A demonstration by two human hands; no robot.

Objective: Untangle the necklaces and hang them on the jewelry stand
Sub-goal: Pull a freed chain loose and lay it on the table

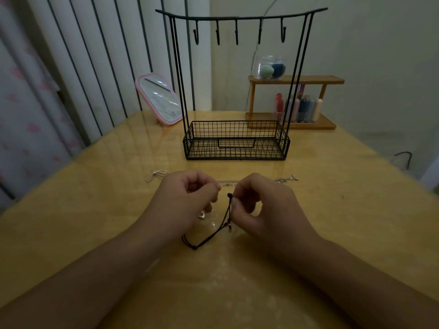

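Note:
A black wire jewelry stand (pixel 237 148) with several bare hooks on its top bar stands at the table's middle back. In front of it my right hand (pixel 263 207) pinches the knotted end of a black cord necklace (pixel 213 236), whose loop trails down onto the table. My left hand (pixel 187 200) is curled beside it, fingertips pinched on a thin silver chain (pixel 228 184) that runs toward the right hand. A small silver pendant (pixel 202 214) shows under the left hand. A silver loop of chain (pixel 155 174) lies to the left, and a clasp end (pixel 288 178) to the right.
On the yellow wooden table (pixel 95 222), a pink-framed mirror (pixel 159 100) leans at the back left. A wooden shelf (pixel 294 103) with a clear jar and several tubes stands at the back right. A striped curtain hangs to the left.

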